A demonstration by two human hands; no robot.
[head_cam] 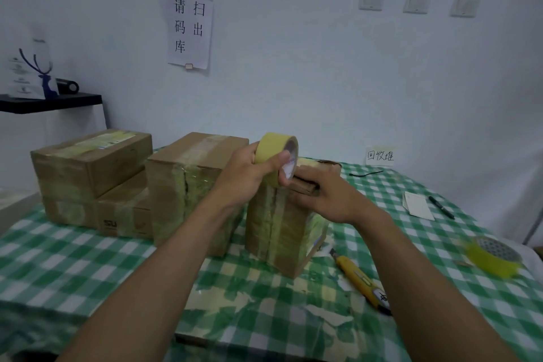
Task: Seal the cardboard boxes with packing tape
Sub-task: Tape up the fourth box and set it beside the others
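Note:
A small upright cardboard box (pixel 282 229), wrapped in yellowish tape, stands mid-table. My left hand (pixel 249 173) grips a yellow roll of packing tape (pixel 276 153) above the box's near top edge, thumb on the roll's side. A strip of tape runs from the roll down the box's front face. My right hand (pixel 326 194) lies flat on the box's top, pressing the flaps down. Left of it stand a taller taped box (pixel 188 185) and two stacked taped boxes (pixel 91 173).
A yellow utility knife (pixel 361 282) lies on the green checked tablecloth (pixel 88 267) right of the box. A second tape roll (pixel 493 256) sits far right, a card (pixel 417 206) and black pen (pixel 440 207) behind it. A flattened taped piece (pixel 258 311) lies in front.

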